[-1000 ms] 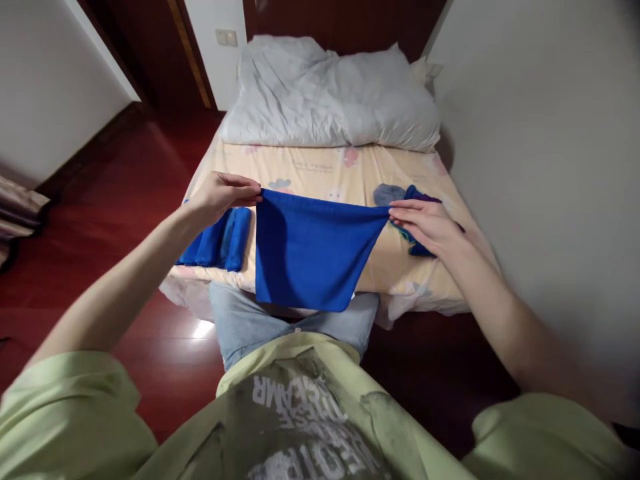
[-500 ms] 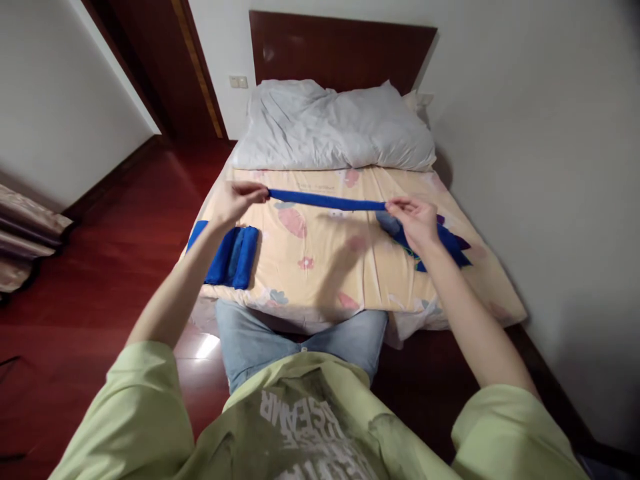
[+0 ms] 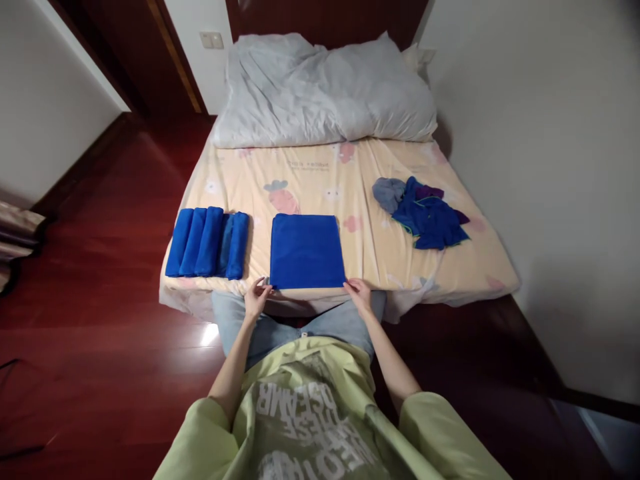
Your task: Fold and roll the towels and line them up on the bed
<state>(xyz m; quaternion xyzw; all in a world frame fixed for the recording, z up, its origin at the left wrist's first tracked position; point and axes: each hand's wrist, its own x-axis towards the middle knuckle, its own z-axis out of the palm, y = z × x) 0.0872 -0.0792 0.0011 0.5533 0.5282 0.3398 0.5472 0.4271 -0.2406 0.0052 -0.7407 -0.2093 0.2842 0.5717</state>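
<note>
A blue towel [image 3: 307,252] lies flat and nearly square at the front middle of the bed. My left hand [image 3: 257,297] pinches its near left corner, and my right hand [image 3: 359,296] pinches the near right corner. To the left of the towel, several rolled blue towels [image 3: 207,243] lie side by side. Off to the right sits a crumpled heap of cloths [image 3: 430,217] in blue, purple and grey-blue, well apart from my right hand.
The bed [image 3: 360,187] has a pale yellow patterned sheet. A grey-white quilt or pillow bundle [image 3: 325,93] lies at its head, against the dark headboard [image 3: 330,17]. A wall [image 3: 525,167] stands to the right, and red wooden floor [image 3: 110,267] to the left.
Both hands have come down toward me from above the bed. The blue towel, earlier a stretched strip in the air, now lies spread on the sheet with its near corners in my fingers.
</note>
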